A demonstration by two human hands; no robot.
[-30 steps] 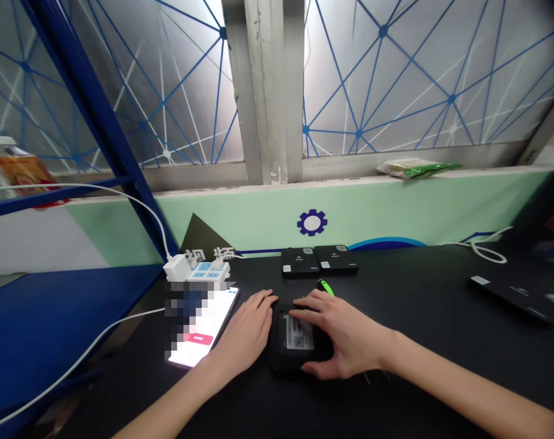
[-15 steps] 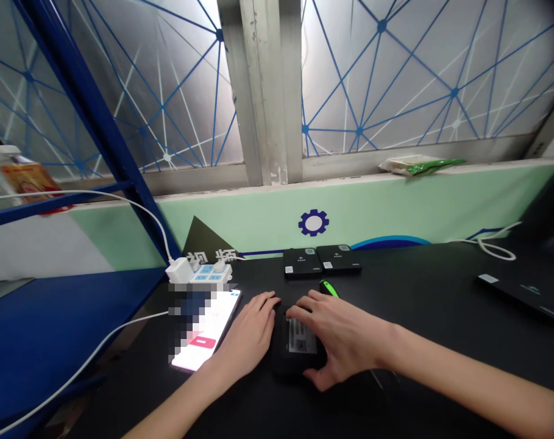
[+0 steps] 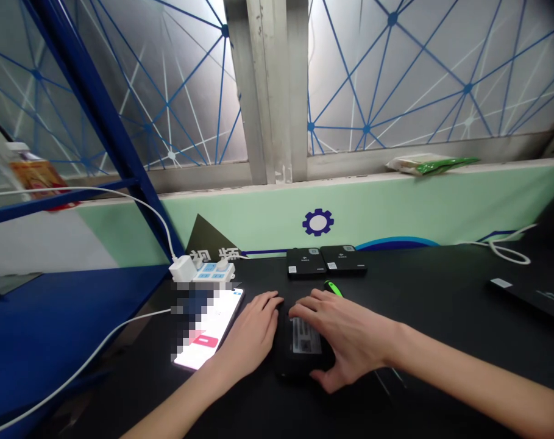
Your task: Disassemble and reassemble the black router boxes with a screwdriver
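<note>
In the head view, a black rectangular device (image 3: 292,364) with a printed label lies flat on the black table. My right hand (image 3: 343,332) reaches over it from the right, fingers on its upper side and thumb at its near right corner, closed around that side. My left hand (image 3: 255,326) rests flat, fingers stretched out, just left of the device; whether they touch it I cannot tell. Left of that hand lies a lit phone (image 3: 219,329), partly pixelated. Beyond my right hand a bright green and black handle (image 3: 334,288) shows, its other end hidden.
Two flat black boxes (image 3: 305,263) stand side by side at the table's back. A white power strip (image 3: 214,272) with plugs and cables is at the back left. Farther right lies a long black item (image 3: 532,299). Thin metallic pieces (image 3: 383,385) show below my right forearm.
The whole view has shifted slightly, so things appear a little farther right. Both hands keep nearly the same pose around the black device.
</note>
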